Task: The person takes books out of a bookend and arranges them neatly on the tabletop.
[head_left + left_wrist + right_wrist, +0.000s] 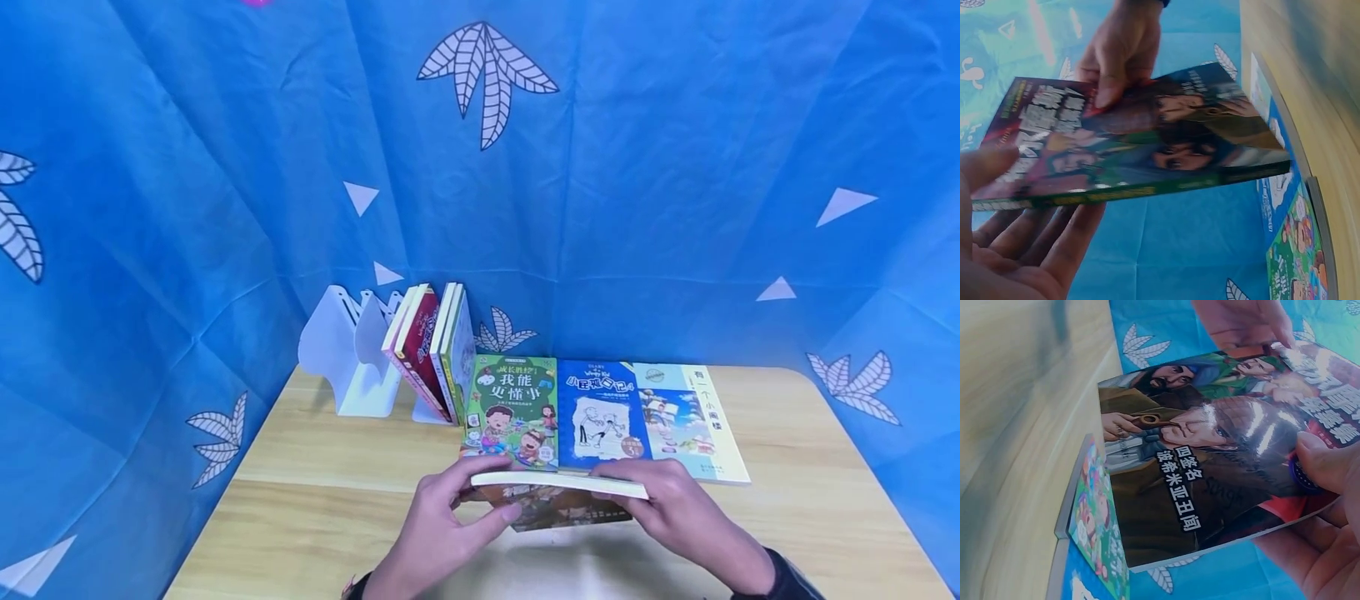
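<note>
Both hands hold one paperback book (570, 510), a comic-style cover with a pipe-smoking figure, above the near part of the table. My left hand (442, 527) grips one end, its thumb over the cover and fingers underneath. On the opposite end, my right hand (684, 510) pinches it, thumb lying on the cover (1210, 437) in the right wrist view. From the head view the pale page edge faces up and the cover tilts toward me. Just beyond lie a green book (512, 408), a blue book (603, 417) and a cream book (731, 450) in a row.
A white bookend rack (367, 392) stands at the back left. Several books, one a red book (418, 337), lean upright in its right side. The wooden table (315, 500) meets a blue patterned cloth (637, 208) behind and at both sides.
</note>
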The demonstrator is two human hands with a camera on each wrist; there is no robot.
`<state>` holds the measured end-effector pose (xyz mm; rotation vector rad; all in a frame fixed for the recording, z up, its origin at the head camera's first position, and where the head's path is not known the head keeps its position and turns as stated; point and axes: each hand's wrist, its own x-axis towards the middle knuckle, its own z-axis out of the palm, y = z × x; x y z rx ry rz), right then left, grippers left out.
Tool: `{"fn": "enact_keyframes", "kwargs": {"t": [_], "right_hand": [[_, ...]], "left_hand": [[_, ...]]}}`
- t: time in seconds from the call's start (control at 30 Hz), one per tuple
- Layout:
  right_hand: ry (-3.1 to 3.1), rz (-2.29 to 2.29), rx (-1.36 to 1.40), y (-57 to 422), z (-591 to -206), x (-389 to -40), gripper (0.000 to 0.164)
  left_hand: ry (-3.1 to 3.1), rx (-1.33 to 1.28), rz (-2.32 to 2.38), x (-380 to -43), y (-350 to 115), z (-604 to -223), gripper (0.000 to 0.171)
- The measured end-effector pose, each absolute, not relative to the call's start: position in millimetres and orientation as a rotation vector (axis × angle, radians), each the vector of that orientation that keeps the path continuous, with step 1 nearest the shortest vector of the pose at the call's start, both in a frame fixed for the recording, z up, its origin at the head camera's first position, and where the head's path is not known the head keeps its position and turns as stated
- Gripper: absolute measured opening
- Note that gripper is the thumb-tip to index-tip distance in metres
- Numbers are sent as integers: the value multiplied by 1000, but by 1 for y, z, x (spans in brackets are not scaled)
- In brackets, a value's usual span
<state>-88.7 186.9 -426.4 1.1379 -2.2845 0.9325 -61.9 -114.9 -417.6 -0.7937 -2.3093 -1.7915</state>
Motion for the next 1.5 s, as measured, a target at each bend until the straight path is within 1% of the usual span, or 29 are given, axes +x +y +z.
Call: {"fn": "enact_keyframes", "kwargs": {"t": [0.07,0.13,0.27,0.33,0.43,0.53,0.63,0.8,0.93,1.07,1.13,1.2,1.3,1.43,1.5], "right_hand": [[-2297,913,1100,188,-424,-88,18],[-2312,909,1071,189,-422,-88,18],[-2324,900,1040,191,-417,-89,32],[-2335,893,1023,193,-415,-89,36],[-2361,889,991,197,-413,-88,38],[-2371,891,960,201,-411,-88,39],[-2335,892,949,207,-411,-88,38],[-2264,876,895,216,-410,-87,32],[-2235,876,843,223,-407,-87,32],[-2200,896,816,230,-404,-90,33],[-2171,902,801,234,-403,-91,37],[-2146,894,773,239,-401,-93,38],[-2151,876,718,248,-398,-93,31],[-2160,908,624,260,-393,-93,15],[-2169,937,579,267,-390,-93,16]], "left_hand": [[-2327,-825,-1812,-65,-116,-418,48],[-2333,-871,-1821,-68,-118,-419,54],[-2342,-935,-1771,-74,-121,-419,71],[-2340,-953,-1706,-77,-123,-420,78],[-2307,-980,-1598,-83,-129,-421,88],[-2260,-981,-1498,-91,-138,-422,94],[-2240,-918,-1421,-99,-147,-422,92],[-2224,-745,-1406,-111,-161,-422,87],[-2170,-622,-1339,-123,-173,-425,78],[-2196,-406,-1311,-132,-186,-425,68],[-2237,-277,-1330,-135,-192,-425,64],[-2277,-166,-1366,-138,-197,-424,61],[-2311,-43,-1414,-144,-203,-426,58],[-2310,52,-1454,-154,-208,-428,58],[-2301,81,-1465,-158,-210,-429,58]]}}
